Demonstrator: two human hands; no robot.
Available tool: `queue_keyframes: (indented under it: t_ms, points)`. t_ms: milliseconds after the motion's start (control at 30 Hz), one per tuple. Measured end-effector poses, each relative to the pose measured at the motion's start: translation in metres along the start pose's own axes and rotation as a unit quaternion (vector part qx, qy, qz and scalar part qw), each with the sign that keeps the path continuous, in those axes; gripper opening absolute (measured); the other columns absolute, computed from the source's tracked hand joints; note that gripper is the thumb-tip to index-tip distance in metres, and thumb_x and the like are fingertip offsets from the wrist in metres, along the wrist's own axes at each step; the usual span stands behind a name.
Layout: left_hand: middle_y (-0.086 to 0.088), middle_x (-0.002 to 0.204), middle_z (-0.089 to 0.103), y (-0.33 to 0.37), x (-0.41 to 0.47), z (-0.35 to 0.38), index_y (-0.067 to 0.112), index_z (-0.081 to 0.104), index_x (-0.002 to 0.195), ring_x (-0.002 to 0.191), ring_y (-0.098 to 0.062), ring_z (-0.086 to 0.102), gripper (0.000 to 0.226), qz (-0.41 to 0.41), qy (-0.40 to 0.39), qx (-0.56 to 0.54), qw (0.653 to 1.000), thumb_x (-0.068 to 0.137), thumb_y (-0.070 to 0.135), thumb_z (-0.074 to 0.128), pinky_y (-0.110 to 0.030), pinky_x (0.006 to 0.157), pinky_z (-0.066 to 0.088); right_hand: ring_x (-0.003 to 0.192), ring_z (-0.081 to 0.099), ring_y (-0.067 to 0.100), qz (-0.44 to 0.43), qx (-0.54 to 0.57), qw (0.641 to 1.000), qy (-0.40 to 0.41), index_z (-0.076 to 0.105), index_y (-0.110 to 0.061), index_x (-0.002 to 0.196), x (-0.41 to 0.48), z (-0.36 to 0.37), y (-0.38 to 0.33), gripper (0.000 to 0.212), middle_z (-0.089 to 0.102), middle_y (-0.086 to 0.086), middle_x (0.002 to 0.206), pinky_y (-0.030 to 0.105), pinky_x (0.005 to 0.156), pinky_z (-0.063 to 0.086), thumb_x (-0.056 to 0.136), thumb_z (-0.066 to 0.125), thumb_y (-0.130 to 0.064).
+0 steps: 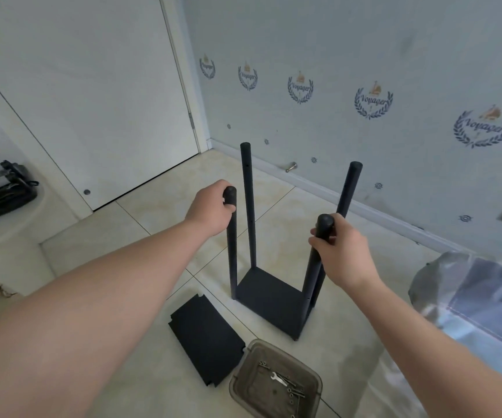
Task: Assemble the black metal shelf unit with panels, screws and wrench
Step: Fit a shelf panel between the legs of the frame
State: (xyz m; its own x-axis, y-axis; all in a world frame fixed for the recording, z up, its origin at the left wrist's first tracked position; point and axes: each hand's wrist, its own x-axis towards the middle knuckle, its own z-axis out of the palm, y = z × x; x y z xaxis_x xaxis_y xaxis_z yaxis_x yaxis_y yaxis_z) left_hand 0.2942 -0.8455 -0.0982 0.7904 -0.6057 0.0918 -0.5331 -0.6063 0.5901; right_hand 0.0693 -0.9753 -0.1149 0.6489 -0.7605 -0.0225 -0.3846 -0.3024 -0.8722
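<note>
1. Head view: shelf unit (274, 300) standing upright on floor tiles (159, 206), between and below both hands; four posts pointing straight up, long axis vertical.
2. Left hand (210, 208) curled round the capped top of the near-left post (231, 251); right hand (345, 251) wrapped round the near-right post (311, 276) just under its rounded cap.
3. Matte black throughout: round posts, small holes along the far-left post (248, 206), one rectangular shelf fixed low between the posts.
4. Loose panel (206, 333) lying flat below the left hand, black, with notched corners.
5. Below the right hand and just beside that panel, a smoky clear tray (243, 384) holding a silver wrench (277, 379) and dark screws (296, 390).
6. Beyond both hands, on the pale wall (334, 40), a row of laurel-wreath emblems (373, 99), each reading "Voyager".
</note>
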Motion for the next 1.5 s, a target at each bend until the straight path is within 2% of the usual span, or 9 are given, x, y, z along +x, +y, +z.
queue_keyframes:
  t_ms: [367, 500, 667, 867, 1067, 1200, 1300, 1367, 1500]
  points:
    - [0.001, 0.103, 0.064, -0.004, -0.083, -0.101, 0.019, 0.059, 0.113, 0.093, -0.017, 0.061, 0.024, 0.042, 0.112, -0.018, 0.993, 0.092, 0.009, 0.064, -0.027, 0.077, 0.043, 0.099, 0.063, 0.02, -0.117, 0.006, 0.993, -0.01, 0.054, -0.025, 0.102, -0.051, -0.002, -0.077, 0.019, 0.069, -0.001, 0.105, 0.035, 0.082, 0.053, 0.096, 0.061, -0.008]
    - [0.001, 0.106, 0.064, -0.022, -0.134, -0.153, 0.02, 0.058, 0.112, 0.094, -0.017, 0.062, 0.025, 0.041, 0.152, -0.017, 0.987, 0.091, 0.008, 0.064, -0.028, 0.08, 0.045, 0.098, 0.063, 0.016, -0.166, 0.015, 0.986, -0.028, 0.054, -0.023, 0.104, -0.085, 0.015, -0.115, 0.019, 0.069, -0.004, 0.105, 0.028, 0.075, 0.047, 0.096, 0.061, -0.008]
    - [0.003, 0.105, 0.064, -0.054, -0.212, -0.215, 0.018, 0.059, 0.114, 0.093, -0.017, 0.063, 0.026, 0.019, 0.198, -0.002, 0.98, 0.091, 0.007, 0.064, -0.028, 0.081, 0.043, 0.097, 0.063, 0.017, -0.214, 0.025, 0.975, -0.063, 0.053, -0.019, 0.109, -0.14, 0.051, -0.158, 0.019, 0.069, -0.002, 0.105, 0.028, 0.079, 0.046, 0.097, 0.062, -0.008]
    - [0.005, 0.103, 0.064, -0.1, -0.314, -0.27, 0.015, 0.059, 0.12, 0.096, -0.014, 0.061, 0.028, -0.029, 0.236, 0.018, 0.971, 0.093, 0.008, 0.064, -0.03, 0.085, 0.046, 0.094, 0.067, 0.021, -0.242, 0.038, 0.96, -0.133, 0.055, -0.016, 0.107, -0.216, 0.105, -0.19, 0.018, 0.07, 0.0, 0.1, 0.044, 0.084, 0.058, 0.095, 0.063, -0.006]
    - [-0.004, 0.113, 0.067, -0.156, -0.411, -0.295, 0.014, 0.059, 0.123, 0.103, -0.023, 0.064, 0.033, -0.096, 0.256, -0.014, 0.962, 0.091, 0.005, 0.065, -0.043, 0.097, 0.051, 0.087, 0.068, 0.021, -0.261, 0.041, 0.944, -0.199, 0.054, -0.018, 0.101, -0.288, 0.165, -0.199, 0.02, 0.07, -0.001, 0.095, 0.04, 0.079, 0.057, 0.094, 0.063, -0.003]
    - [0.0, 0.109, 0.066, -0.195, -0.475, -0.297, 0.015, 0.06, 0.118, 0.102, -0.017, 0.062, 0.027, -0.151, 0.268, -0.019, 0.951, 0.093, 0.005, 0.064, -0.033, 0.093, 0.048, 0.082, 0.067, 0.028, -0.263, 0.025, 0.938, -0.223, 0.053, -0.021, 0.1, -0.324, 0.206, -0.193, 0.023, 0.069, 0.001, 0.089, 0.044, 0.074, 0.057, 0.092, 0.064, -0.003]
    - [0.0, 0.11, 0.067, -0.224, -0.514, -0.292, 0.017, 0.06, 0.118, 0.105, -0.018, 0.062, 0.029, -0.192, 0.286, -0.042, 0.938, 0.092, 0.005, 0.064, -0.036, 0.097, 0.049, 0.082, 0.066, 0.027, -0.25, 0.022, 0.939, -0.236, 0.054, -0.019, 0.105, -0.344, 0.236, -0.183, 0.02, 0.066, -0.001, 0.086, 0.033, 0.067, 0.049, 0.094, 0.062, -0.005]
    - [0.001, 0.109, 0.067, -0.241, -0.533, -0.284, 0.019, 0.06, 0.115, 0.106, -0.017, 0.063, 0.026, -0.217, 0.296, -0.047, 0.929, 0.092, 0.007, 0.065, -0.036, 0.095, 0.051, 0.087, 0.066, 0.025, -0.249, 0.02, 0.939, -0.237, 0.054, -0.019, 0.108, -0.356, 0.254, -0.177, 0.02, 0.066, -0.002, 0.09, 0.031, 0.07, 0.047, 0.095, 0.061, -0.005]
    - [0.003, 0.105, 0.064, -0.264, -0.554, -0.26, 0.024, 0.059, 0.111, 0.101, -0.016, 0.062, 0.024, -0.256, 0.315, -0.057, 0.912, 0.093, 0.009, 0.065, -0.035, 0.089, 0.053, 0.096, 0.065, 0.029, -0.23, 0.034, 0.939, -0.253, 0.052, -0.022, 0.109, -0.374, 0.289, -0.165, 0.025, 0.068, 0.005, 0.103, 0.04, 0.083, 0.053, 0.096, 0.055, 0.0]
